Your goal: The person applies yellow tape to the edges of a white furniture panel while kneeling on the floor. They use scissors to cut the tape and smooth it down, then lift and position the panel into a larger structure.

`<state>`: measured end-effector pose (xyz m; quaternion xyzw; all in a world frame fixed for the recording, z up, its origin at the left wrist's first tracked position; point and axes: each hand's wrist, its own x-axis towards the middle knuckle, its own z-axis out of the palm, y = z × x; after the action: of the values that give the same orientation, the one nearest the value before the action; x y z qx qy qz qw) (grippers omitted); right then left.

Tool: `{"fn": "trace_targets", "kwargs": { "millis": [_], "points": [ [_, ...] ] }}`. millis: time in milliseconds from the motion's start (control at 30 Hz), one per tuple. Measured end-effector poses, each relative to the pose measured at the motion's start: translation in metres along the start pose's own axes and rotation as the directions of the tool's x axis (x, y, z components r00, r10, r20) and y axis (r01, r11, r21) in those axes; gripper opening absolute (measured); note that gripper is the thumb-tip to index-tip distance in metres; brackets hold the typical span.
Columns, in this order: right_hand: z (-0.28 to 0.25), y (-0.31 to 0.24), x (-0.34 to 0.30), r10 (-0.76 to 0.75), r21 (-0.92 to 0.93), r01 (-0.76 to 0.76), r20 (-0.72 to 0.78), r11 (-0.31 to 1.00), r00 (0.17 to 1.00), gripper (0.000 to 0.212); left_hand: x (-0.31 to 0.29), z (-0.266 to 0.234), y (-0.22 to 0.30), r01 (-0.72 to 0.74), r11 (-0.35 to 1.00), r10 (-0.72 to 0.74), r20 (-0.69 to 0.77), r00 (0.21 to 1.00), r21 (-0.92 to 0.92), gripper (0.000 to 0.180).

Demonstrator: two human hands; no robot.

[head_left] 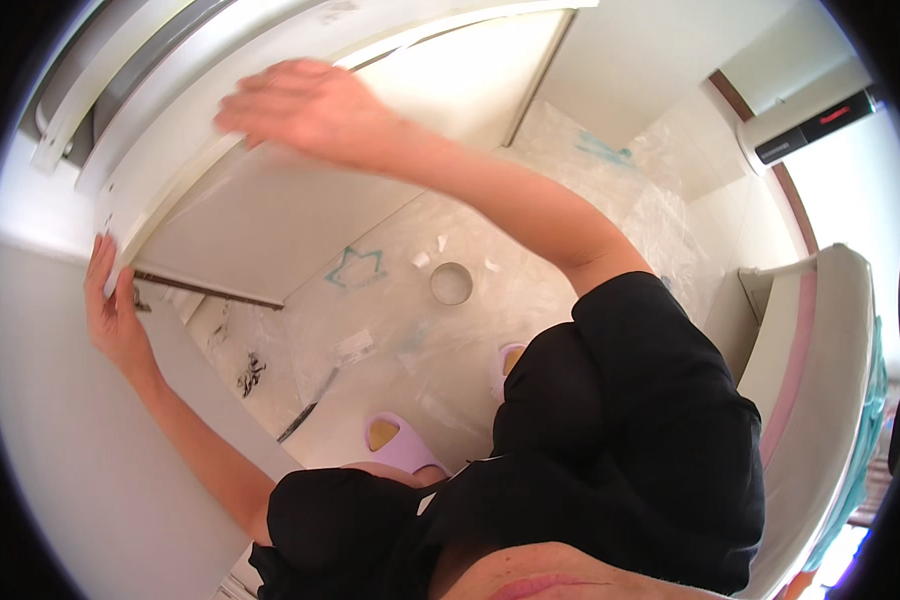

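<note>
Evidently the long white panel [270, 215] takes up the upper left and upper middle of the frame, its smooth, plain face catching bright light toward the top. Its pale upper edge bows in a long curve through the wide lens, and a narrow dark strip marks each end of the face, one near the left side and one at the upper middle. The left hand [118, 305], at the far left of the frame, grasps the panel's near end, fingers on one side of the pale edge and thumb on the other. The right hand [295, 110] is blurred at the upper left, unclenched, fingers stretched out over the panel's upper edge; whether it touches cannot be told. Beyond the panel, clear plastic film covers part of the pale floor [445, 365], with a teal star-like outline [357, 268] at the centre left and a ring-shaped roll [467, 285] near the middle. Lower down are lilac slippers [403, 447] on the person's feet. As for writing, a black-fronted device [815, 127] at the upper right shows a red lit readout and small pale lettering; a whitish label-like patch [354, 348] below the outline is too faint to read.
</note>
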<state>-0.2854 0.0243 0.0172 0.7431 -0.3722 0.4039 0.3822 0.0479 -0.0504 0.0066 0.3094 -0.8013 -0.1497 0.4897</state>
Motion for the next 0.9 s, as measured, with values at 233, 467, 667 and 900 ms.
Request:
{"fn": "trace_targets", "kwargs": {
  "millis": [233,467,667,900],
  "points": [
    [-0.118,0.143,-0.089,0.185,-0.014,-0.187,0.25,0.982,0.95,0.032,0.004,-0.005,-0.011,0.034,0.999,-0.034,0.057,0.998,-0.004,0.031],
    [-0.231,0.225,-0.202,0.601,-0.313,-0.545,0.115,0.778,0.791,0.036,0.004,-0.011,0.004,0.027,0.994,-0.036,0.082,0.996,0.107,0.029],
    [-0.366,0.093,-0.403,0.909,-0.398,-0.916,0.365,-0.044,-0.202,0.025,0.006,0.004,0.021,0.093,0.974,-0.105,0.046,0.993,0.207,0.028],
    [-0.443,-0.118,-0.442,0.817,-0.565,-0.611,-0.229,-0.554,-0.529,0.026,0.012,-0.007,0.032,0.081,0.975,-0.095,0.061,0.994,0.205,0.028]
  ]
}}
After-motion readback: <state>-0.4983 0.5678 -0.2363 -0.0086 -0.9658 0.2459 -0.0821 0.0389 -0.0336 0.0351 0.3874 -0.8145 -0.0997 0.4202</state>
